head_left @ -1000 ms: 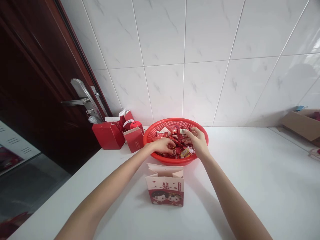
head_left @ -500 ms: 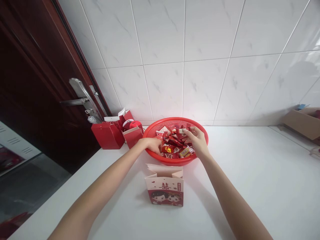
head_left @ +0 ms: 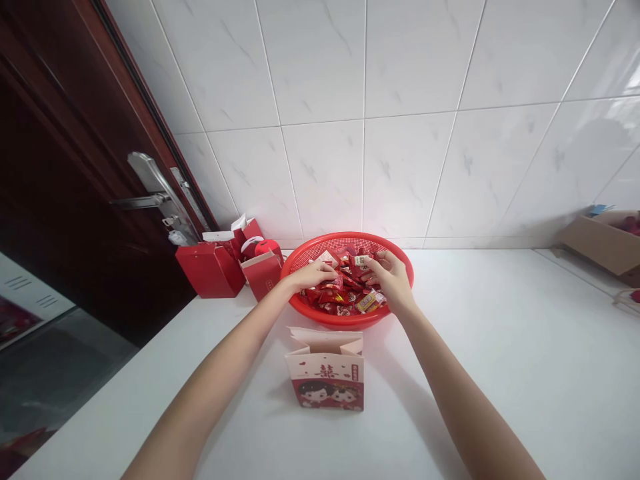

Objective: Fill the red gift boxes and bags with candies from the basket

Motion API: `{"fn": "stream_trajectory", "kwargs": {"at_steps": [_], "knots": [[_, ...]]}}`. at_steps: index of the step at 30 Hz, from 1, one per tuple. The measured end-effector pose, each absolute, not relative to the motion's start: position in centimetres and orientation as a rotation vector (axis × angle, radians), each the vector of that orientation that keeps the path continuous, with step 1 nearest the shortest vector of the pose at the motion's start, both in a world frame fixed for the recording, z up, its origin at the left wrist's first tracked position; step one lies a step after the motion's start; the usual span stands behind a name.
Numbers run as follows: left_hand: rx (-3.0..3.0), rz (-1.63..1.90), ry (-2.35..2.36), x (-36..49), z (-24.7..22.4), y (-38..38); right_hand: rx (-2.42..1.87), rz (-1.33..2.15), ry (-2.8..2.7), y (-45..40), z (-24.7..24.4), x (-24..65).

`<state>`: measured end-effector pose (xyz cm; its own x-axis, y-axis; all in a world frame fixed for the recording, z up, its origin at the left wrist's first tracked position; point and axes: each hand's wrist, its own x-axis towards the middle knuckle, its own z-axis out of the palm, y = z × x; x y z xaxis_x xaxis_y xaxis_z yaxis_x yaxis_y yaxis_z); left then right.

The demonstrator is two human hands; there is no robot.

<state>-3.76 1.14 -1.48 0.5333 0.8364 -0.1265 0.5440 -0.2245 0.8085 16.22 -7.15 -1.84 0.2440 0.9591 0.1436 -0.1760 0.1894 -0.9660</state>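
A red plastic basket (head_left: 300, 310) with a mesh wall holds a heap of candies in shiny, mostly red wrappers. Over its left side, my left hand (head_left: 313, 275) is closed, with a red-and-pink wrapped candy (head_left: 332, 284) at its fingertips. My right hand (head_left: 395, 280) reaches in from the right and pinches a red wrapped candy (head_left: 358, 266) with a pale label between thumb and fingers. A yellowish wrapped candy (head_left: 369, 302) lies near the basket's front. In front of the basket stands a paper gift box (head_left: 325, 383), open at the top, printed with two cartoon figures.
Several red paper boxes (head_left: 210, 270) stand at the back left of the white table (head_left: 490, 347), near a dark door with a metal handle (head_left: 145, 200). A cardboard box (head_left: 600, 241) sits at the far right. White tiles form the wall behind.
My left hand has risen from the heap at the basket's left and moved slightly back, bringing up a candy. My right hand stays almost in place with its candy.
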Motion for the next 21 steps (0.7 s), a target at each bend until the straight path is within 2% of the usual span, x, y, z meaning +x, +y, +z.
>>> {"fn": "stream_trajectory", "kwargs": {"at_steps": [17,21], "knots": [[1.717,0.642,1.181,-4.15,-1.84,1.18,-1.040,1.007,-0.975,-7.34,-1.52,16.24],[1.624,0.719,1.023,-4.08,-1.68,1.15,-1.052,1.000,-0.973,-7.21,-1.71,16.22]]}}
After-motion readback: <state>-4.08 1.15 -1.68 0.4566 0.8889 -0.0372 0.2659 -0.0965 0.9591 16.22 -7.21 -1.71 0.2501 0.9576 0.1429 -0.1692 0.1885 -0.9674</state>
